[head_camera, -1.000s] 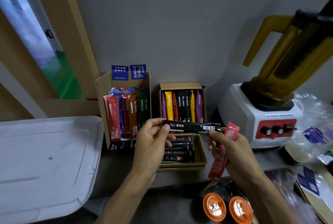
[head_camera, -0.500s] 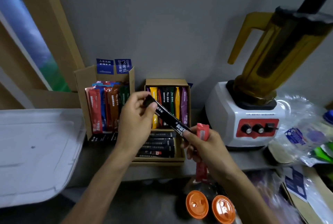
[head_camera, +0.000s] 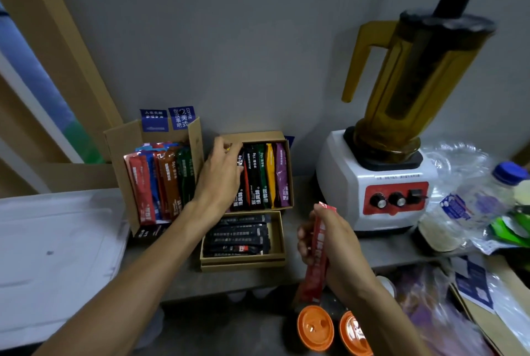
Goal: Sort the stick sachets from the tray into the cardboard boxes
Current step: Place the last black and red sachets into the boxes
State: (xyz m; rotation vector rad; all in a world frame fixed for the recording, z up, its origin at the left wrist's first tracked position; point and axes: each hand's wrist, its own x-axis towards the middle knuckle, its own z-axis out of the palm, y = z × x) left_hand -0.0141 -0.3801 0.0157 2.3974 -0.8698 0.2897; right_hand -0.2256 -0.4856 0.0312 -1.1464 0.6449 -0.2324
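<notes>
My left hand reaches into the middle cardboard box and pinches the top of a black stick sachet standing among the coloured sachets there. My right hand grips a red stick sachet upright, in front of the blender. A flat lower box holds several black sachets lying down. The left box holds red, blue, brown and green sachets upright.
A white blender base with an amber jug stands to the right. Two orange-lidded cups sit below my right hand. A white plastic lid lies at left. Plastic bags and a bottle clutter the right side.
My right hand let go of the black sachet. My left hand carried it up and back into the middle box, turning it upright. The red sachet stays in my right hand.
</notes>
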